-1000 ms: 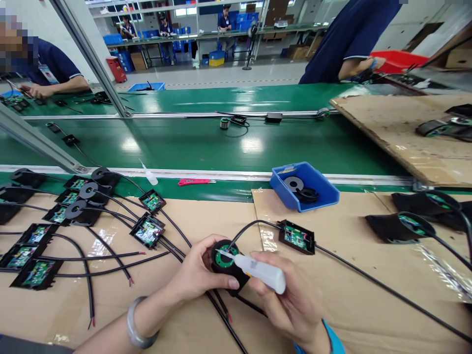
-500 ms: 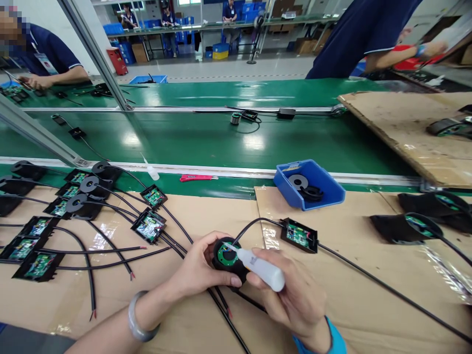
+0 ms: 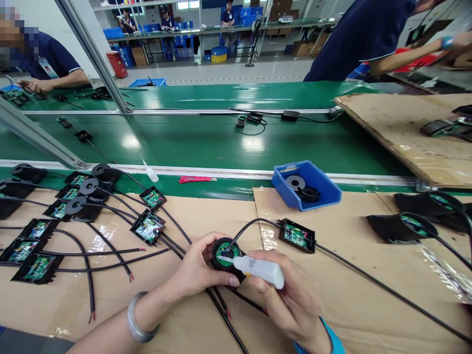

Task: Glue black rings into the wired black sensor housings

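Observation:
My left hand [image 3: 201, 268] is wrapped round a black round housing [image 3: 239, 281], its open top facing up with a green ring-shaped circuit board [image 3: 222, 262] inside. In my right hand [image 3: 295, 295] is a white squeeze bottle [image 3: 263, 271], tilted so that its thin nozzle points at the left part of the ring board. Whether the tip touches the board, I cannot tell. From the housing a black cable [image 3: 246, 225] runs to an open black box with a circuit board [image 3: 298, 236], lying on the cardboard to the right.
Several black housings [image 3: 83, 209] and open board boxes [image 3: 39, 265] with cables lie at the left. Beyond are a red utility knife [image 3: 197, 180], another small bottle [image 3: 152, 174] and a blue bin [image 3: 320, 196]. The green conveyor [image 3: 177, 137] carries parts. Co-workers [image 3: 354, 39] stand across it.
The bottle's nozzle has shifted left and slightly down across the ring board, and the bottle lies flatter. My left hand keeps its hold on the housing. Parts on the conveyor have moved slightly right.

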Tool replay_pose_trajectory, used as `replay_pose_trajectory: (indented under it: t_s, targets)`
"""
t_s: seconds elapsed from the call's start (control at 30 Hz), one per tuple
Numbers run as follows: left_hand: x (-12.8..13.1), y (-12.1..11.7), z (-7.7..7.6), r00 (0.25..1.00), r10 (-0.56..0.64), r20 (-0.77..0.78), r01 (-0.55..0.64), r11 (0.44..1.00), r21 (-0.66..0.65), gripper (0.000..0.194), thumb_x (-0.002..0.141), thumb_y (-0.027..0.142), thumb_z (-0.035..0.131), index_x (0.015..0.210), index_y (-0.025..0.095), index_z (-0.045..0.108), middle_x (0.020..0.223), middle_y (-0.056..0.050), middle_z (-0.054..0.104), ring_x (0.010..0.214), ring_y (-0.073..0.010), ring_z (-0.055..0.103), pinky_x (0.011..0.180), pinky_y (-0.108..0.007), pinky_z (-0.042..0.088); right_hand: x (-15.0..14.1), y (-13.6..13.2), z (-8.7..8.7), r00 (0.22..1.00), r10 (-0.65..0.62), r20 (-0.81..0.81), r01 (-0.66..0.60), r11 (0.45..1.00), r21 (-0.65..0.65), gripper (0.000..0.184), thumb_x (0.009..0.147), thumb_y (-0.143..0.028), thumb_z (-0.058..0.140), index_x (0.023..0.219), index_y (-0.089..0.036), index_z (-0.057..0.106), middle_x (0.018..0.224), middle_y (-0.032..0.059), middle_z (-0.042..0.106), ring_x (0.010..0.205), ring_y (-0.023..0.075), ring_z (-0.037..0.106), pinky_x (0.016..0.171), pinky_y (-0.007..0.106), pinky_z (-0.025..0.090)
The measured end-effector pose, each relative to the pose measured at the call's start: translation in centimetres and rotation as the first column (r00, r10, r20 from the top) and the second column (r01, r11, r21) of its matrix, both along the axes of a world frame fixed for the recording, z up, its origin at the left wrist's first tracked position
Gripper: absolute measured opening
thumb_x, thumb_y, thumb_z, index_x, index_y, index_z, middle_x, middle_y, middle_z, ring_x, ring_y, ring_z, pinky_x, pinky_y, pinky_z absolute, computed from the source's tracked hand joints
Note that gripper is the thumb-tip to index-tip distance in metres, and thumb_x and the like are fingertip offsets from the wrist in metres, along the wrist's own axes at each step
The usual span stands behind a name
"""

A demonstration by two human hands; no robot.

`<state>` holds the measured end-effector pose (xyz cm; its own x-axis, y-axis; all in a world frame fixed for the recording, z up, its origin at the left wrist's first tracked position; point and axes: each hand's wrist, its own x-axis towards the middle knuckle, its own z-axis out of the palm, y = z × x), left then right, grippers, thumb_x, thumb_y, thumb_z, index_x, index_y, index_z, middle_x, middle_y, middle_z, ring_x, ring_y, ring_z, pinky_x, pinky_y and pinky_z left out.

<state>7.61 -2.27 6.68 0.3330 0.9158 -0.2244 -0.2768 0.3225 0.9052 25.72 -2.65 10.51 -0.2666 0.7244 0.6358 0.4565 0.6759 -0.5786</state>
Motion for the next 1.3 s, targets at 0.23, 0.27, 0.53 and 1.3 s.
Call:
replay_pose_trajectory:
  t_s: [0.23,0.27,0.53,1.3]
  targets:
    - [0.0,-0.1,-0.1,0.994,0.016,-0.104,-0.007,0.996,0.086,0.063,0.051,0.015,0.093,0.106,0.019,0.063,0.102,-0.002,0.068,0.097,-0.0183,0.064,0.086,-0.026,0.051,0.4,0.1,-1.5,0.999,-0.014,-0.033,0.015,0.999,0.035,0.016,0.099,-0.032,0.052,0.107,-0.019,0.058,0.083,0.0046,0.072,0.071,0.0155,0.07,0.061,0.023,0.056]
    - [0.0,-0.1,-0.1,0.986,0.034,-0.166,-0.012,0.992,0.129,0.062,0.051,0.018,0.093,0.106,0.019,0.064,0.103,-0.003,0.068,0.098,-0.0198,0.064,0.088,-0.028,0.051,0.7,0.1,-1.8,0.996,-0.036,-0.082,0.038,0.999,0.017,0.016,0.098,-0.032,0.055,0.108,-0.02,0.059,0.085,0.005,0.072,0.073,0.0162,0.07,0.062,0.024,0.056]
    - [-0.3,1.1,0.0,0.586,0.272,-0.763,0.14,0.894,0.425,0.057,0.055,0.023,0.092,0.101,0.021,0.059,0.109,-0.006,0.066,0.102,-0.0278,0.063,0.089,-0.042,0.052,1.9,3.4,-1.8,0.727,-0.255,-0.637,0.053,0.947,-0.318,0.016,0.09,-0.034,0.066,0.101,-0.022,0.064,0.077,0.0002,0.067,0.061,0.0136,0.064,0.057,0.026,0.052]
    - [-1.4,1.0,0.7,0.605,0.252,-0.756,0.237,0.849,0.473,0.05,0.066,0.022,0.083,0.111,0.021,0.062,0.111,-0.008,0.065,0.108,-0.0293,0.06,0.094,-0.043,0.049,-2.2,19.2,-6.2,0.916,-0.202,0.347,0.359,0.797,-0.485,0.028,0.092,-0.034,0.063,0.113,-0.016,0.059,0.109,0.0063,0.064,0.108,0.025,0.059,0.098,0.05,0.044]
